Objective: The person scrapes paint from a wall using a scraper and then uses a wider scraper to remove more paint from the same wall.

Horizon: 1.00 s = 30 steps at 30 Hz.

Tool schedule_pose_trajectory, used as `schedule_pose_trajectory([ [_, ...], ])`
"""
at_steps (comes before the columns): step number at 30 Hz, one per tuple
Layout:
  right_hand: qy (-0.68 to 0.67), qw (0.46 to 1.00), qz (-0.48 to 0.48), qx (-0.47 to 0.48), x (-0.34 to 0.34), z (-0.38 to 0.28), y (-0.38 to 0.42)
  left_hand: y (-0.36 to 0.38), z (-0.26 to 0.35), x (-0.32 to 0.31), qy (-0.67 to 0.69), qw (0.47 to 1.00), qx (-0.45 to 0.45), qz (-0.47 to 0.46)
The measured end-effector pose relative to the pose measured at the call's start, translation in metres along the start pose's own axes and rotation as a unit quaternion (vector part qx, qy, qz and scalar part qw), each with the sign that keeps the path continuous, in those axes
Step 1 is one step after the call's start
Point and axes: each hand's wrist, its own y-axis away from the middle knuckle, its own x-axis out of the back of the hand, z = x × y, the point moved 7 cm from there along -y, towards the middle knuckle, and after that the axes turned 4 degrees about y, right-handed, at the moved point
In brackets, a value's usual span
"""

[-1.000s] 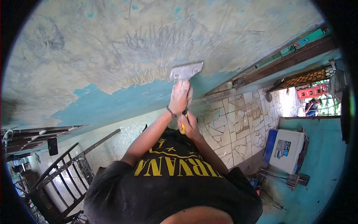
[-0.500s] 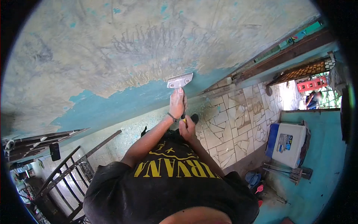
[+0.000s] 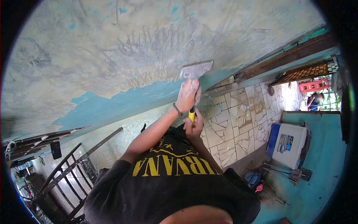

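A wide-bladed scraper (image 3: 196, 70), whitened with dust, has its blade edge against the wall (image 3: 141, 56), where blue paint meets a bare greyish patch. My left hand (image 3: 188, 95) is closed around the scraper just behind its head, thumb stretched toward the blade. The wrist wears a dark beaded bracelet (image 3: 177, 109). Lower down, my right hand (image 3: 193, 126) grips the end of the handle, where a yellow part (image 3: 191, 115) shows. Dust coats the left hand and forearm.
Broken-tile flooring (image 3: 235, 123) lies below right. A white and blue cooler (image 3: 289, 145) stands by the turquoise wall. Dark metal railing (image 3: 71, 168) is at lower left, and a wooden beam (image 3: 291, 56) runs at upper right. Another person (image 3: 315, 100) is in the far doorway.
Both hands and the scraper have moved up and to the right along the wall. More of the yellow handle part now shows between my hands.
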Motion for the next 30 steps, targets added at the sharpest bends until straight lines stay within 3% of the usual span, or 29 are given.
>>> schedule_pose_trajectory([
  [2,0.077,0.995,-0.009,0.056,0.006,0.008,0.005,0.006,-0.012,-0.003,0.113,0.99,0.081,-0.01],
  [7,0.186,0.967,0.012,0.173,0.009,-0.034,-0.007,0.002,0.018,-0.002,0.124,0.99,0.072,-0.018],
  [14,0.231,0.958,-0.003,0.169,0.023,-0.022,0.004,0.005,-0.001,-0.009,0.166,0.982,0.086,-0.021],
  [18,0.216,0.964,-0.004,0.157,0.022,-0.056,-0.007,-0.005,0.04,-0.01,0.145,0.987,0.058,-0.029],
  [23,0.233,0.963,-0.018,0.131,0.024,-0.03,0.007,0.01,0.001,-0.009,0.166,0.982,0.089,0.003],
  [25,0.231,0.961,-0.016,0.149,0.023,-0.045,0.0,0.009,0.013,-0.01,0.168,0.981,0.093,0.016],
  [30,0.22,0.965,-0.022,0.14,0.018,-0.064,-0.003,0.005,0.025,-0.004,0.157,0.986,0.054,0.004],
])
